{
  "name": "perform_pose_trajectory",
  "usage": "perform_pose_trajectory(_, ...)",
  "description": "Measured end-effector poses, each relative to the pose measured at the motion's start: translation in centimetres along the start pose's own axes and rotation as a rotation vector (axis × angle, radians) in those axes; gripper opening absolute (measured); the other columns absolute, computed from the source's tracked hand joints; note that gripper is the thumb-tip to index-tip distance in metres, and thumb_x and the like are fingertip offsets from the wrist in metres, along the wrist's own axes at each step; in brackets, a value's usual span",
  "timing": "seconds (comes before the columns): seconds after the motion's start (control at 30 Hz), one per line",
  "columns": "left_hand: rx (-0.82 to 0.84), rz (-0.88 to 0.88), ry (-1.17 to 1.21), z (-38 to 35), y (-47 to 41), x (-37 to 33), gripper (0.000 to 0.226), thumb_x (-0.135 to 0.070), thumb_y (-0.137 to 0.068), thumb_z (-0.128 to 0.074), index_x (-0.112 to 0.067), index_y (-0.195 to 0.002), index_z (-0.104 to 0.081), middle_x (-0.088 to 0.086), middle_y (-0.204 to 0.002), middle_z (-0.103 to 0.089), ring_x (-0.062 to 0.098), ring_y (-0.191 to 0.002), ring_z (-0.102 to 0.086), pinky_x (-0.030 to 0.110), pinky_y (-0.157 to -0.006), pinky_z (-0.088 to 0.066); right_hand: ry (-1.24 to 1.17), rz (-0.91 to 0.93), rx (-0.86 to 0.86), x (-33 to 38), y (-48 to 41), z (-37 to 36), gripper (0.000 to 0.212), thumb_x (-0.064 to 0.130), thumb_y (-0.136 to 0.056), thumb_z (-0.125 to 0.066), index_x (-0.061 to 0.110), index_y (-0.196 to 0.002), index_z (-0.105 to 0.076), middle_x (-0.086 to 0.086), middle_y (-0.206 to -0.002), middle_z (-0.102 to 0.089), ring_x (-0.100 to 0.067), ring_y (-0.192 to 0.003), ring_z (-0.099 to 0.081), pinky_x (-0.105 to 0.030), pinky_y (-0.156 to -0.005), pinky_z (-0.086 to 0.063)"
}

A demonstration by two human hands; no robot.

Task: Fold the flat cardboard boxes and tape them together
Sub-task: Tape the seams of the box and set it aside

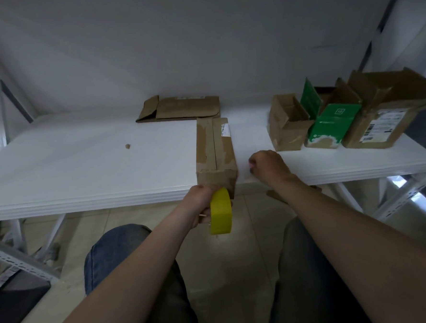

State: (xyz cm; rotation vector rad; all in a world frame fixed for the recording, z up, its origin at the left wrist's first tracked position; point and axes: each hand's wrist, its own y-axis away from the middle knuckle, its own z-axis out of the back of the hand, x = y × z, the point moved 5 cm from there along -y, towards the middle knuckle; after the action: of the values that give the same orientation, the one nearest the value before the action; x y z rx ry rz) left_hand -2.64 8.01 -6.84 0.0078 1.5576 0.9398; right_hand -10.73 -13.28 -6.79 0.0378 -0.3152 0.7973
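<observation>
A long folded brown cardboard box [215, 148] lies on the white table [82, 169], its near end at the table's front edge. Tape strips run along its top seam. My left hand [200, 203] grips a yellow tape roll [220, 212] just below and against the box's near end. My right hand [267, 165] rests on the table right of the box, fingers curled closed; whether it pinches anything I cannot tell. A flat unfolded cardboard box [181, 108] lies at the back of the table.
Three opened boxes stand at the right: a small brown one [288, 124], a green one [329, 121] and a larger brown one [383, 111] with a label. A cardboard scrap [127, 146] lies at the left. My knees are under the table's edge.
</observation>
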Motion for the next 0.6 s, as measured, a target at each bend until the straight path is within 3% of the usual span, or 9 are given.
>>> perform_pose_trajectory(0.2,-0.009,0.013,0.019,0.2,0.5,0.3,0.025,-0.035,-0.1,-0.053,-0.017,-0.112,-0.065,0.007,-0.092,-0.079,0.025,-0.085,-0.064,0.025,-0.062,-0.055,-0.223,-0.161,-0.012,-0.4,1.4,1.1,0.019,0.018,-0.084,-0.071,0.005,-0.074,-0.062,-0.008,-0.074,-0.059,-0.028,-0.074,-0.06,-0.028,-0.061,-0.034)
perform_pose_trajectory(0.27,-0.011,0.015,0.019,0.1,0.6,0.4,0.022,-0.035,-0.1,-0.053,-0.018,-0.108,-0.065,0.007,-0.092,-0.079,0.025,-0.085,-0.065,0.025,-0.063,-0.056,-0.353,-0.195,-0.015,-0.4,2.0,1.6,0.027,0.014,-0.079,-0.072,0.009,-0.061,-0.052,-0.007,-0.063,-0.041,-0.025,-0.06,-0.047,-0.029,-0.056,-0.028)
perform_pose_trajectory(0.33,-0.009,0.013,0.022,0.0,0.7,0.5,0.021,-0.035,-0.099,-0.055,-0.019,-0.106,-0.065,0.007,-0.093,-0.079,0.024,-0.085,-0.065,0.027,-0.066,-0.056,-0.455,-0.202,-0.017,-0.1,2.7,2.1,0.034,0.008,-0.077,-0.068,0.012,-0.057,-0.041,-0.006,-0.062,-0.028,-0.021,-0.058,-0.034,-0.03,-0.057,-0.023)
perform_pose_trajectory(0.4,-0.006,0.013,0.025,-0.1,0.7,0.5,0.023,-0.036,-0.099,-0.055,-0.019,-0.109,-0.065,0.007,-0.093,-0.079,0.024,-0.083,-0.066,0.027,-0.065,-0.056,-0.589,-0.246,-0.006,-0.1,3.3,2.4,0.028,0.005,-0.079,-0.065,0.008,-0.057,-0.047,-0.009,-0.06,-0.034,-0.021,-0.059,-0.037,-0.029,-0.058,-0.027)
perform_pose_trajectory(0.43,-0.005,0.012,0.028,-0.1,0.8,0.5,0.023,-0.036,-0.099,-0.055,-0.019,-0.109,-0.065,0.007,-0.093,-0.079,0.023,-0.08,-0.067,0.026,-0.063,-0.056,-0.681,-0.27,0.007,-0.2,3.5,2.4,0.023,0.003,-0.081,-0.064,0.005,-0.06,-0.055,-0.01,-0.059,-0.046,-0.022,-0.061,-0.046,-0.029,-0.059,-0.033)
perform_pose_trajectory(0.5,-0.01,0.01,0.029,-0.2,0.9,0.5,0.021,-0.035,-0.099,-0.055,-0.019,-0.108,-0.065,0.007,-0.092,-0.079,0.019,-0.072,-0.069,0.024,-0.057,-0.056,-0.965,-0.331,0.071,0.1,3.8,2.2,0.011,0.001,-0.09,-0.062,0.004,-0.081,-0.068,-0.012,-0.081,-0.073,-0.023,-0.074,-0.064,-0.03,-0.063,-0.045)
perform_pose_trajectory(0.6,-0.022,0.005,0.038,-0.2,1.0,0.4,0.025,-0.036,-0.098,-0.056,-0.018,-0.113,-0.064,0.006,-0.092,-0.079,0.016,-0.066,-0.071,0.022,-0.053,-0.055,-1.262,-0.325,0.143,1.1,4.3,2.4,0.017,0.001,-0.101,-0.053,0.004,-0.115,-0.062,-0.016,-0.103,-0.074,-0.022,-0.082,-0.068,-0.025,-0.062,-0.047)
